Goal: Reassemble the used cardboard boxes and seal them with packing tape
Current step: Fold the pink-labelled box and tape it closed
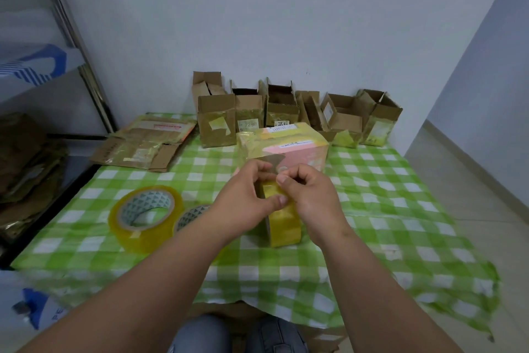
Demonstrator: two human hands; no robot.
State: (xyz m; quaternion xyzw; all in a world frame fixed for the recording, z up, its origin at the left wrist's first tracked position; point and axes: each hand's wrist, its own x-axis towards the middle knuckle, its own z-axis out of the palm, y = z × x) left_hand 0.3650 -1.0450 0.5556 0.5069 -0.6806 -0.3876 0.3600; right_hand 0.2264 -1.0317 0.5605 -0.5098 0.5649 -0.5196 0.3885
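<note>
A yellow roll of packing tape point(283, 223) stands on edge between my hands at the middle of the table. My left hand point(246, 198) grips the roll from the left, thumb across its face. My right hand point(307, 192) pinches the tape's surface near the top of the roll. A small metal blade or cutter point(273, 160) shows just above my fingers. Right behind stands a closed box point(297, 142) wrapped in yellowish tape with pink sides. Several open cardboard boxes point(217, 123) line the wall behind it.
Two more tape rolls lie flat on the green checked tablecloth point(386, 209): one point(146, 218) at the left, another point(191, 216) partly under my left forearm. Flattened cardboard point(143, 143) lies at the table's back left corner. A metal shelf point(71, 37) stands left.
</note>
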